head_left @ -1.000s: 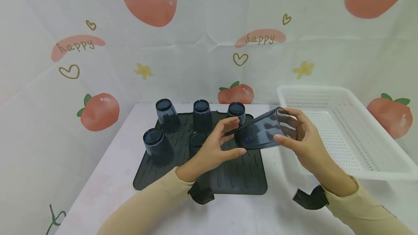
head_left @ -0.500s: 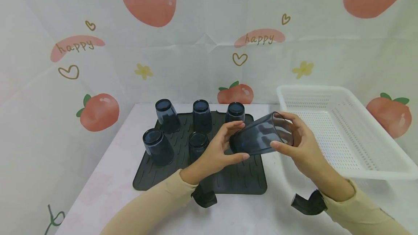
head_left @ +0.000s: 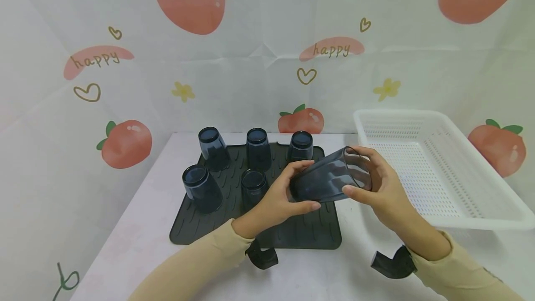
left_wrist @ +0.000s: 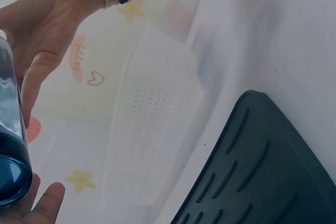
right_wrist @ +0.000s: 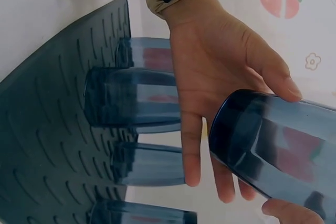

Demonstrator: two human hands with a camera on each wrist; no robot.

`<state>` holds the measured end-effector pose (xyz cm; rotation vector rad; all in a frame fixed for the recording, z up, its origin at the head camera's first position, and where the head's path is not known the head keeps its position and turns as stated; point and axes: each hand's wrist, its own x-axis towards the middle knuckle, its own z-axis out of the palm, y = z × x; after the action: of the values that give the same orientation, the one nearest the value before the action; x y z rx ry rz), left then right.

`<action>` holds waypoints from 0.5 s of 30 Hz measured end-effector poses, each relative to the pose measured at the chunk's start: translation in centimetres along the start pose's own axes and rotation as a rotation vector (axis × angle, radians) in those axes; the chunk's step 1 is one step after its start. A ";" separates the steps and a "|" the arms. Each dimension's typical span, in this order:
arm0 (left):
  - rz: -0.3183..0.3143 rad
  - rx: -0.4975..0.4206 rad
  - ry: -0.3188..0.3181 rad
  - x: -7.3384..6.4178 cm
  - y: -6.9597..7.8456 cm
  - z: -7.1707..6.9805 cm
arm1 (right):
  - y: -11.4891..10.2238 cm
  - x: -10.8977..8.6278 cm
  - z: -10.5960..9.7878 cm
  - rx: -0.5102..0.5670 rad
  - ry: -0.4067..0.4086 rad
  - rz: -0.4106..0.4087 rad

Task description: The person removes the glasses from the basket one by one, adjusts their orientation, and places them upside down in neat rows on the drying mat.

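Note:
A dark blue drinking glass (head_left: 322, 182) is tilted on its side above the ribbed mat, its base to the left. My right hand (head_left: 386, 185) grips it near the open rim, thumb in front. My left hand (head_left: 273, 201) holds the base end between thumb and fingers. In the right wrist view the left thumb lies against the glass (right_wrist: 294, 145), and the fingers pass partly behind it. The left wrist view catches the dark base of the glass (left_wrist: 10, 179) beside the left fingertips. Several matching glasses (head_left: 207, 192) stand upside down on the black mat (head_left: 307, 229).
A white perforated basket (head_left: 480, 223) stands on the table's right side, behind my right forearm. The upturned glasses form two rows, with a back-right glass (head_left: 301, 145) just beyond the held one. A printed cloth (head_left: 251, 27) hangs behind the white table (head_left: 317, 273).
The held glass has come down and left in my right hand. My left hand has shifted slightly right and closed in around its base. The other glasses stay where they were.

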<state>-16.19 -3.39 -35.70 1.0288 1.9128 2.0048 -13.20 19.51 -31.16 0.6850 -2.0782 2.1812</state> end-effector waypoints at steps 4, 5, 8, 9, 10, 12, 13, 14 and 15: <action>0.009 -0.024 0.000 0.0 -0.1 0.1 | -0.1 0.0 0.0 0.008 -0.003 -0.006; 0.012 -0.028 0.002 0.0 -0.1 0.1 | -0.1 0.0 0.0 0.010 -0.003 -0.006; 0.027 -0.038 0.014 0.0 -0.2 0.1 | -0.1 -0.1 0.0 0.009 0.000 -0.005; 0.035 -0.040 0.020 0.0 -0.2 0.1 | -0.1 -0.1 0.0 0.008 0.002 -0.006; 0.043 -0.041 0.026 -0.1 -0.1 0.1 | -0.1 -0.1 0.0 0.007 0.004 -0.006; 0.059 -0.041 0.038 -0.1 -0.1 0.2 | -0.2 -0.1 0.0 0.010 0.004 -0.015; 0.065 -0.034 0.044 -0.1 -0.1 0.2 | -0.2 -0.1 0.0 0.013 0.002 -0.020; 0.070 -0.027 0.051 -0.2 0.0 0.2 | -0.2 0.0 0.0 0.023 -0.002 -0.030; 0.075 -0.018 0.056 -0.2 0.0 0.2 | -0.2 0.0 0.0 0.028 -0.008 -0.039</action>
<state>-15.93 -3.30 -35.79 1.0663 1.9073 2.1087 -13.13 19.56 -30.97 0.7320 -2.0240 2.1938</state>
